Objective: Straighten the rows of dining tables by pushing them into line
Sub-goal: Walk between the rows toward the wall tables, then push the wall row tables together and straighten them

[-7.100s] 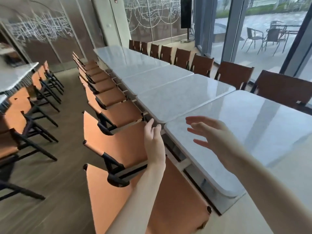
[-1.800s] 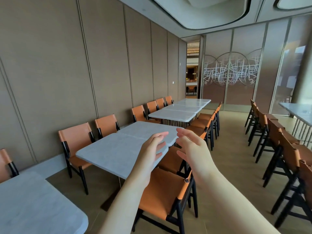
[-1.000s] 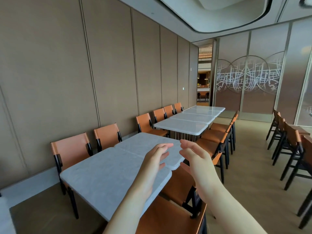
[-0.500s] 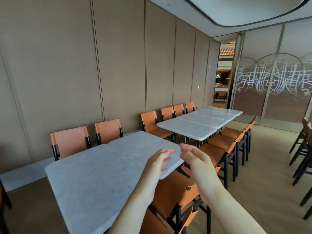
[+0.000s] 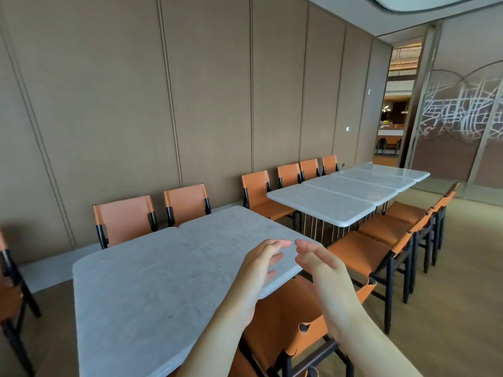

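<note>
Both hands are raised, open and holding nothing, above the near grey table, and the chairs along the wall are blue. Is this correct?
Not quite. The head view shows the chairs along the wall are orange, not blue. The rest holds: left hand and right hand are open, empty, above the near grey table.

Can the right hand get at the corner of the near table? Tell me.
Probably yes: the right hand hovers open by the near table corner, nothing between; only the chair sits below.

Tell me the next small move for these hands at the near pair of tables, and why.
Probably lower both hands onto the corner of the near grey table and grip its edge. The left hand and right hand hover open above that corner, holding nothing, and a gap separates this pair from the white tables further along the wall.
</note>
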{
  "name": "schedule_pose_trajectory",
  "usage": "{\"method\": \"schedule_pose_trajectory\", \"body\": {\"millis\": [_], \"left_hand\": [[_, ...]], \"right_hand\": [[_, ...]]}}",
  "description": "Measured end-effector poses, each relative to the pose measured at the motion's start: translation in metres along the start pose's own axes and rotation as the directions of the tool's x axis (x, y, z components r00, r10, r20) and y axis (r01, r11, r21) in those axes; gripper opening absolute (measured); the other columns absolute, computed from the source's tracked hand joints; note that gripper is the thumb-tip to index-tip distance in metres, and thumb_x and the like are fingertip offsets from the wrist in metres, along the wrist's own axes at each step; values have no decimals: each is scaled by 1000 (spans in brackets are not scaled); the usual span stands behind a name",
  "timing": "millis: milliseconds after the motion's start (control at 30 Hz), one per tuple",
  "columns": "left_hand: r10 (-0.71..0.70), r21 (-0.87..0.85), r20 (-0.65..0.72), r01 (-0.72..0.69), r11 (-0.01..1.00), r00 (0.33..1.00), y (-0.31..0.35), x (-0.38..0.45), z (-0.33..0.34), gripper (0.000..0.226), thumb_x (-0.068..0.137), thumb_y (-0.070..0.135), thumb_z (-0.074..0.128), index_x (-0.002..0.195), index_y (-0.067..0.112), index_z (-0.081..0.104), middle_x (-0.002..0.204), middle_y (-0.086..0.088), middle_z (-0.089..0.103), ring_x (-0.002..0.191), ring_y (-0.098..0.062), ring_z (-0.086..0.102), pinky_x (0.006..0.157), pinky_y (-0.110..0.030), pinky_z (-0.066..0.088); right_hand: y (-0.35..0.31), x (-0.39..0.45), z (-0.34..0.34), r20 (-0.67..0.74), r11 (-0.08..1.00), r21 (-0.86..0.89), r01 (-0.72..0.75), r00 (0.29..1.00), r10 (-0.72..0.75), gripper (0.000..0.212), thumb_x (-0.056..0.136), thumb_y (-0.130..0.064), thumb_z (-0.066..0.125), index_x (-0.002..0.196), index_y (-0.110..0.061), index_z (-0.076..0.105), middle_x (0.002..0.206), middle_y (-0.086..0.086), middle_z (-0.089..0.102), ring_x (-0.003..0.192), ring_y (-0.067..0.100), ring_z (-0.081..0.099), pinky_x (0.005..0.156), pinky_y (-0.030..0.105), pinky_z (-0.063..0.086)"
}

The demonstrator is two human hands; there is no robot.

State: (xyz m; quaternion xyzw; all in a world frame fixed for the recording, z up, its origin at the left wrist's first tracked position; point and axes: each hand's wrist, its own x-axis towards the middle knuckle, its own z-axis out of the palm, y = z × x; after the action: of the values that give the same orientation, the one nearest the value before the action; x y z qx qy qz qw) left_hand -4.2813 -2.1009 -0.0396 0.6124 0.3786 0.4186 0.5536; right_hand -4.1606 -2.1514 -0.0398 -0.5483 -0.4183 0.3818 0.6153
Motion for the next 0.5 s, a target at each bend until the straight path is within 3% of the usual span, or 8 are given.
{"method": "schedule_pose_trajectory", "body": {"millis": [100,233,500], "left_hand": [[5,2,-12,-5,1000,1000,-12,41,7,52,77,55,48,118,34,70,134,18,59,127,-1,55,113,-34,43],[-27,3,-48,27,1000,998,-31,103,13,51,78,56,46,117,35,70,134,17,61,126,0,56,113,-35,44],[-149,-7,-140,149,989,979,-85,196,20,51,78,56,44,115,33,70,131,16,63,125,-1,56,113,-36,43]], "right_hand": [[8,42,-7,18,1000,4,-15,1000,15,30,102,-12,50,120,-29,68,121,-9,62,109,-1,54,80,17,44],[24,109,-12,25,998,1,-56,998,56,29,101,-12,52,116,-28,70,123,-6,64,120,9,57,106,40,49],[68,214,-14,81,984,-34,-174,981,176,30,100,-8,51,113,-25,71,120,-3,65,118,14,58,108,45,48]]}}
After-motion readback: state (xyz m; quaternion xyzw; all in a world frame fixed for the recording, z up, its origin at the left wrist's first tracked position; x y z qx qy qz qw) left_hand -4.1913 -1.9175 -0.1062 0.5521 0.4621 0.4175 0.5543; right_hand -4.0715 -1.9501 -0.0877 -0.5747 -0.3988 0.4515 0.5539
